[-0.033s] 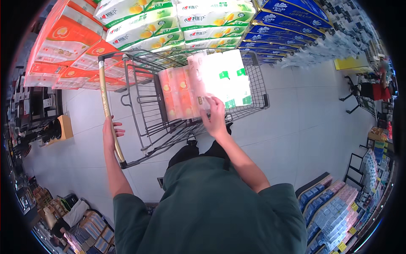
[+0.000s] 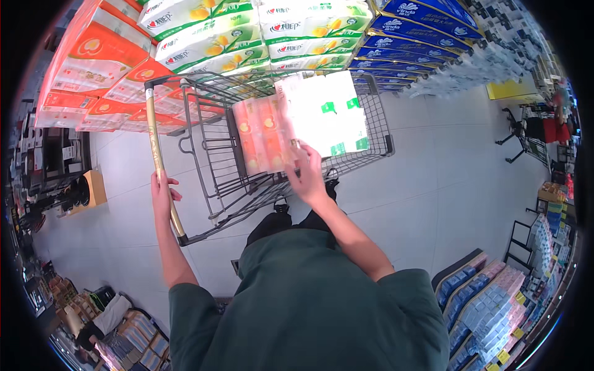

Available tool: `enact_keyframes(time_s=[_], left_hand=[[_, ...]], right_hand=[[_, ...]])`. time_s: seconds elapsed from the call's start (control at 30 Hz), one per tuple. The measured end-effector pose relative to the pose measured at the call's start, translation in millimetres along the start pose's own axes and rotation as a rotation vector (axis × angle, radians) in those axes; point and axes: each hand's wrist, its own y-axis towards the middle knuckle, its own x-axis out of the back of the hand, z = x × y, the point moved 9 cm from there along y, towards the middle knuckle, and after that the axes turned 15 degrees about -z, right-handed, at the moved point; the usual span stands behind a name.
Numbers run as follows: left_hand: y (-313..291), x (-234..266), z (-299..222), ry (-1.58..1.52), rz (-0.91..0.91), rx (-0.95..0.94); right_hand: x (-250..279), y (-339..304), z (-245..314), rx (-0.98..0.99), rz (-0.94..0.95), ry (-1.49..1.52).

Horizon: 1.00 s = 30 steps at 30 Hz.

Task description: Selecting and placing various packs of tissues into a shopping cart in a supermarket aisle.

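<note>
A dark wire shopping cart stands in front of me, its gold handle on the left. My left hand holds that handle, fingers reaching across it. Inside the cart are a red and pink pack of tissues, a pale pink pack and a large white pack with green patches, washed out by glare. At the near edge of the pale pink pack is my right hand, its fingers apart. Whether its fingertips touch the pack I cannot tell.
Beyond the cart rise stacked orange tissue packs, white and green packs and blue packs. Another cart stands far right. Shelves with blue and pink packs fill the lower right. A cardboard box is at left.
My right hand has drawn back slightly toward me along the packs. The left hand stays on the handle.
</note>
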Motion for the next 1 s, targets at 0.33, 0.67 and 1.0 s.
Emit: enact_keyframes(time_s=[0.33,0.67,1.0], left_hand=[[-6,-8,15,0.156,-0.005,-0.224],[-36,-62,4,0.033,-0.023,-0.203],[-80,-129,-17,0.124,-0.128,-0.171]], right_hand=[[-24,-86,-9,0.069,0.088,-0.231],[30,-97,-102,-0.021,0.105,-0.552],[104,-57,-145,0.043,0.194,-0.372]])
